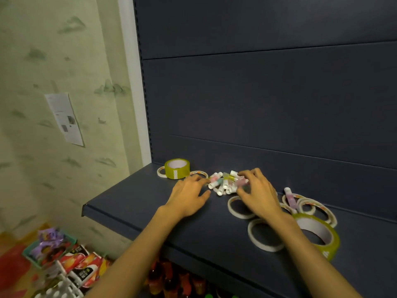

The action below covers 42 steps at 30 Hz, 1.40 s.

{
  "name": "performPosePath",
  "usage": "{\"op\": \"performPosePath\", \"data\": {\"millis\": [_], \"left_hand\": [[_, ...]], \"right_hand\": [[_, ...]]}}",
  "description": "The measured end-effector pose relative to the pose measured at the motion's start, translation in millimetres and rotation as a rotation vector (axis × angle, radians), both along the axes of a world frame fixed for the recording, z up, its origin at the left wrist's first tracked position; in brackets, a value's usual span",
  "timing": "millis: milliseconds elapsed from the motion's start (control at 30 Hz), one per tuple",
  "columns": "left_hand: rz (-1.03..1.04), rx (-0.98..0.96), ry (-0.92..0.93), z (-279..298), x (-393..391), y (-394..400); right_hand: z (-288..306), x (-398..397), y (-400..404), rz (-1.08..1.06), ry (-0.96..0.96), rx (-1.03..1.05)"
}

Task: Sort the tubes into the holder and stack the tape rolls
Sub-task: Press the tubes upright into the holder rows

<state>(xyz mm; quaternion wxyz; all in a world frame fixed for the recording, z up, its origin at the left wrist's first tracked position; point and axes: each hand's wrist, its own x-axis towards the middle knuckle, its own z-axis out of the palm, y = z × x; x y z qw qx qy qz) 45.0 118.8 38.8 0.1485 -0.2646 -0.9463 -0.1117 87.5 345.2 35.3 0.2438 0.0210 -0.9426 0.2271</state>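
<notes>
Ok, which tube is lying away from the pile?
The pink tube at the right, resting across thin tape rings; the others cluster between the hands.

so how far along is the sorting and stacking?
Nothing looks finished. The tubes lie in a loose pile on the shelf, with one stray tube off to the right. Both hands, left hand and right hand, are at the pile. The tape rolls lie scattered and unstacked.

Two olive tape rolls [177, 168], two hands [189, 195]
</notes>
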Motion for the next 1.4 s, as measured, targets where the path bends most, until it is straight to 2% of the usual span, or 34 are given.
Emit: {"op": "performPosePath", "data": {"millis": [367,667,933,1033,1167,1233,1300,1400], "left_hand": [[-0.029,0.075,-0.022,-30,-85,25],[-0.102,-0.119,0.038,-41,-110,37],[-0.128,0.004,0.084,-39,-112,32],[-0.094,0.071,0.045,-38,-111,29],[-0.011,0.304,-0.069,-35,-113,18],[0.020,0.482,-0.199,-32,-113,12],[0.038,0.713,-0.436,-25,-117,4],[0.017,1.127,-0.910,-21,-119,-6]], "right_hand": [[-22,-41,6,-0.125,-0.076,0.019],[-22,-64,-19,-0.166,-0.048,0.060],[-19,-85,-42,-0.313,-0.098,0.190],[-20,-90,-49,-0.352,-0.119,0.238],[-19,-94,-55,-0.410,-0.179,0.261],[-18,-95,-54,-0.438,-0.197,0.221],[-15,-95,-55,-0.453,-0.201,0.169],[-10,-92,-60,-0.476,-0.194,0.150]]}}
